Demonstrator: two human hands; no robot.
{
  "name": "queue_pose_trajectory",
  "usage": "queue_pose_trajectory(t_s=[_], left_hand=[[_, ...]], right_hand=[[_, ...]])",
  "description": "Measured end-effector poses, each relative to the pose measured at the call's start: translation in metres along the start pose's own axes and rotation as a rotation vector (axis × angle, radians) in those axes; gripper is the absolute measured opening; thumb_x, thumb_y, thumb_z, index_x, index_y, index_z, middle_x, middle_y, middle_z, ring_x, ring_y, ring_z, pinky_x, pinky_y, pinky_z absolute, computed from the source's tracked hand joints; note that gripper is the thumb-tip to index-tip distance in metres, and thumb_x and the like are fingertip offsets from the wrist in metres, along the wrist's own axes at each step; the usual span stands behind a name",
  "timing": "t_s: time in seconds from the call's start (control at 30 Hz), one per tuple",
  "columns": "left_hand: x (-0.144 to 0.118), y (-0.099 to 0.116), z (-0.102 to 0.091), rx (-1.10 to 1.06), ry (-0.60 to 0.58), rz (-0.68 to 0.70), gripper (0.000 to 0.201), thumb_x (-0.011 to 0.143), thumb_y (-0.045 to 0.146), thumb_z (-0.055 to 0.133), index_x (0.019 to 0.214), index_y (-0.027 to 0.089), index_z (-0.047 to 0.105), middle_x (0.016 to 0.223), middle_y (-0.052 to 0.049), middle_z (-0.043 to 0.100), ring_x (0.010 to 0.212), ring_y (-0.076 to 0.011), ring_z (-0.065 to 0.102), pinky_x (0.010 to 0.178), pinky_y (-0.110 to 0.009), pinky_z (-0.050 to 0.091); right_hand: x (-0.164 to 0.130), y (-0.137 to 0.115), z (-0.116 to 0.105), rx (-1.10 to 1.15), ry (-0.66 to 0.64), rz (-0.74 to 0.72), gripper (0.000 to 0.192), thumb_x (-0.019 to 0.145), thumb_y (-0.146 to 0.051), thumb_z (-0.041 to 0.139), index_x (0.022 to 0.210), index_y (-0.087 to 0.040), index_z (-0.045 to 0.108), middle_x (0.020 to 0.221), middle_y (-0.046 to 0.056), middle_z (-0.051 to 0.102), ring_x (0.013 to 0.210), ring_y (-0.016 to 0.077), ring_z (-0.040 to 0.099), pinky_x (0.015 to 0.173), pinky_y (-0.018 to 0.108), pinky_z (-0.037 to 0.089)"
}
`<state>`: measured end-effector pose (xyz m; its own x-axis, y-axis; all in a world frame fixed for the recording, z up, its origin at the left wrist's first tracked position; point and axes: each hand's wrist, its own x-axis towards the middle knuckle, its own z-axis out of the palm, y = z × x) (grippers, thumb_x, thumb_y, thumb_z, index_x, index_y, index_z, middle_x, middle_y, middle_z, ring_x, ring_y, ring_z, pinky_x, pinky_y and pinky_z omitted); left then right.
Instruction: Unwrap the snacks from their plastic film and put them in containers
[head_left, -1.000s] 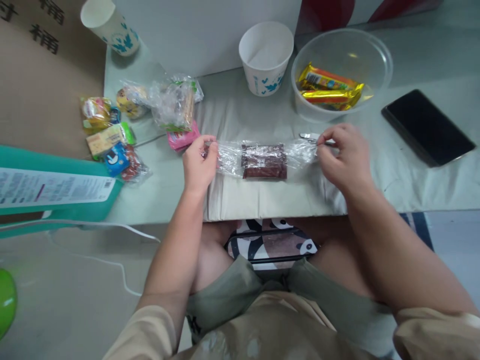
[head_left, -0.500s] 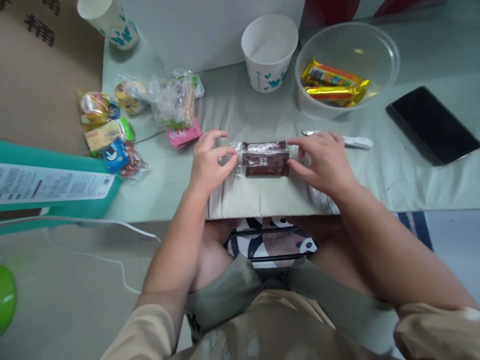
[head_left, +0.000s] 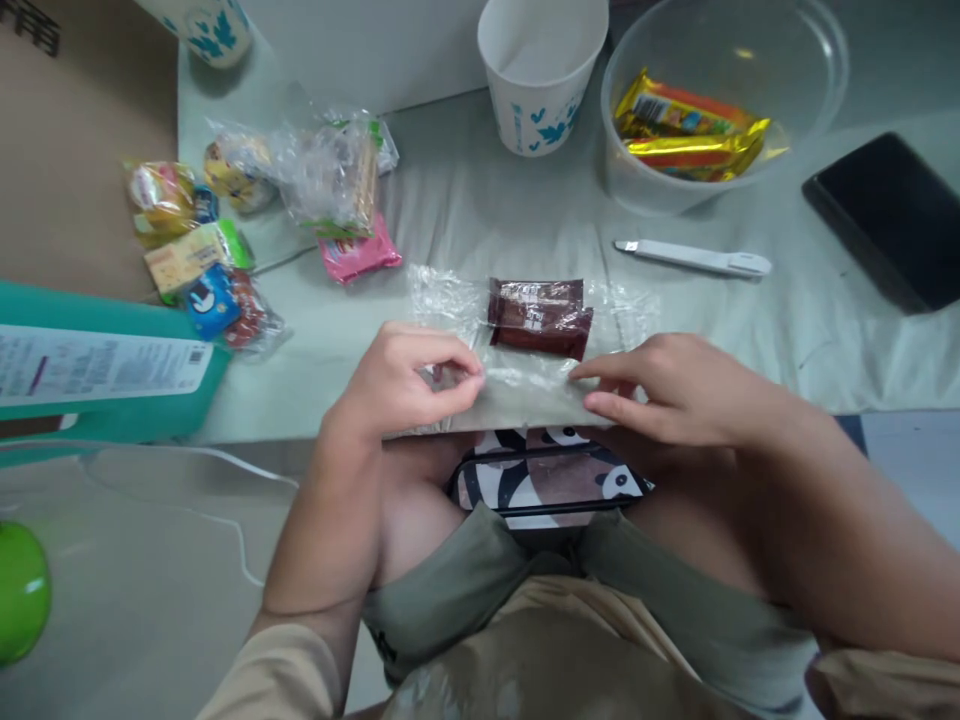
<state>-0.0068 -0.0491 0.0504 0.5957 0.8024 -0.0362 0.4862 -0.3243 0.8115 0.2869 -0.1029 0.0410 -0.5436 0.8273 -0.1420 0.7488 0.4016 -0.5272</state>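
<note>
Clear plastic wrap now pulled toward table edge, off the brown snack bars.
Left hand pinching its near edge; right hand fingertips pressed flat on it; bars just beyond both, wrap loosened versus half a second ago.

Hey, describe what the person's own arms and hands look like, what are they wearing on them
Both hands are bare: the left hand and the right hand show no gloves, rings or watch. The forearms are bare too. Loose beige sleeves cover only the upper arms, at the bottom edge of the view. No markings show on the sleeves.
</note>
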Motion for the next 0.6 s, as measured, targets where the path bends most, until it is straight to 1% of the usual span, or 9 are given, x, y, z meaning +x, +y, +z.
queue_pose_trajectory(t_s=[0.07, 0.13, 0.2, 0.3, 0.33, 0.37, 0.43, 0.5, 0.6], left_hand=[[-0.001, -0.001, -0.003, -0.107, -0.266, -0.177, 0.009, 0.078, 0.030, 0.069, 0.073, 0.025, 0.074, 0.063, -0.001, 0.072, 0.056, -0.0177, 0.066, 0.054, -0.031, 0.051], [0.000, -0.006, -0.005, -0.163, -0.357, -0.334, 0.010, 0.078, 0.033, 0.069, 0.077, 0.023, 0.073, 0.059, -0.001, 0.068, 0.051, -0.0171, 0.063, 0.049, -0.029, 0.047], [0.002, -0.012, -0.006, -0.099, -0.163, -0.378, 0.014, 0.079, 0.036, 0.072, 0.076, 0.023, 0.069, 0.056, 0.000, 0.062, 0.050, -0.0152, 0.057, 0.050, -0.029, 0.045], [0.007, -0.025, -0.006, 0.124, 0.363, -0.315, 0.021, 0.080, 0.039, 0.078, 0.088, 0.024, 0.066, 0.071, 0.000, 0.061, 0.066, -0.0163, 0.059, 0.068, -0.032, 0.052], [0.008, -0.030, -0.006, 0.185, 0.467, -0.300, 0.030, 0.076, 0.040, 0.081, 0.096, 0.024, 0.066, 0.082, -0.002, 0.064, 0.077, -0.0188, 0.062, 0.078, -0.034, 0.054], [0.009, -0.034, -0.006, 0.226, 0.503, -0.301, 0.041, 0.072, 0.041, 0.085, 0.104, 0.023, 0.065, 0.096, -0.005, 0.066, 0.091, -0.0223, 0.065, 0.088, -0.038, 0.055], [0.012, -0.039, -0.005, 0.260, 0.428, -0.330, 0.057, 0.064, 0.044, 0.091, 0.110, 0.022, 0.066, 0.115, -0.009, 0.063, 0.113, -0.0297, 0.063, 0.104, -0.045, 0.051], [0.015, -0.040, -0.001, 0.237, 0.321, -0.366, 0.043, 0.064, 0.042, 0.088, 0.097, 0.021, 0.069, 0.116, -0.010, 0.064, 0.115, -0.0313, 0.063, 0.110, -0.049, 0.049], [0.020, -0.033, 0.008, -0.048, 0.259, -0.370, 0.019, 0.075, 0.035, 0.073, 0.070, 0.020, 0.063, 0.110, -0.010, 0.070, 0.106, -0.0257, 0.067, 0.108, -0.046, 0.051]], right_hand=[[0.002, 0.004, 0.004, 0.014, -0.020, 0.044, 0.045, 0.102, -0.049, 0.039, 0.103, -0.027, 0.078, 0.057, 0.001, 0.064, 0.048, 0.0166, 0.051, 0.055, 0.031, 0.027], [0.005, 0.007, 0.007, -0.043, 0.067, 0.118, 0.044, 0.100, -0.047, 0.041, 0.118, -0.028, 0.076, 0.058, 0.001, 0.064, 0.047, 0.0174, 0.049, 0.054, 0.032, 0.026], [0.010, 0.008, 0.010, -0.102, 0.151, 0.179, 0.050, 0.096, -0.046, 0.047, 0.137, -0.027, 0.067, 0.061, 0.001, 0.067, 0.048, 0.0192, 0.050, 0.054, 0.033, 0.027], [0.019, 0.004, 0.016, -0.062, 0.225, 0.204, 0.059, 0.093, -0.040, 0.051, 0.150, -0.024, 0.056, 0.080, 0.005, 0.076, 0.058, 0.0231, 0.060, 0.055, 0.035, 0.038], [0.023, 0.002, 0.018, -0.026, 0.264, 0.188, 0.059, 0.093, -0.037, 0.051, 0.150, -0.024, 0.054, 0.093, 0.008, 0.078, 0.068, 0.0251, 0.066, 0.059, 0.037, 0.044], [0.027, 0.001, 0.021, 0.006, 0.311, 0.158, 0.059, 0.092, -0.034, 0.053, 0.150, -0.023, 0.053, 0.108, 0.011, 0.078, 0.081, 0.0279, 0.070, 0.067, 0.041, 0.051], [0.035, -0.001, 0.026, 0.035, 0.383, 0.067, 0.054, 0.090, -0.032, 0.056, 0.144, -0.023, 0.056, 0.134, 0.015, 0.070, 0.114, 0.0347, 0.068, 0.090, 0.051, 0.055], [0.044, -0.001, 0.032, 0.014, 0.381, 0.002, 0.051, 0.087, -0.033, 0.062, 0.138, -0.023, 0.059, 0.146, 0.015, 0.063, 0.137, 0.0397, 0.056, 0.107, 0.061, 0.047], [0.053, -0.002, 0.038, -0.021, 0.309, 0.009, 0.059, 0.083, -0.031, 0.067, 0.140, -0.025, 0.056, 0.151, 0.014, 0.060, 0.143, 0.0410, 0.050, 0.112, 0.064, 0.042]])
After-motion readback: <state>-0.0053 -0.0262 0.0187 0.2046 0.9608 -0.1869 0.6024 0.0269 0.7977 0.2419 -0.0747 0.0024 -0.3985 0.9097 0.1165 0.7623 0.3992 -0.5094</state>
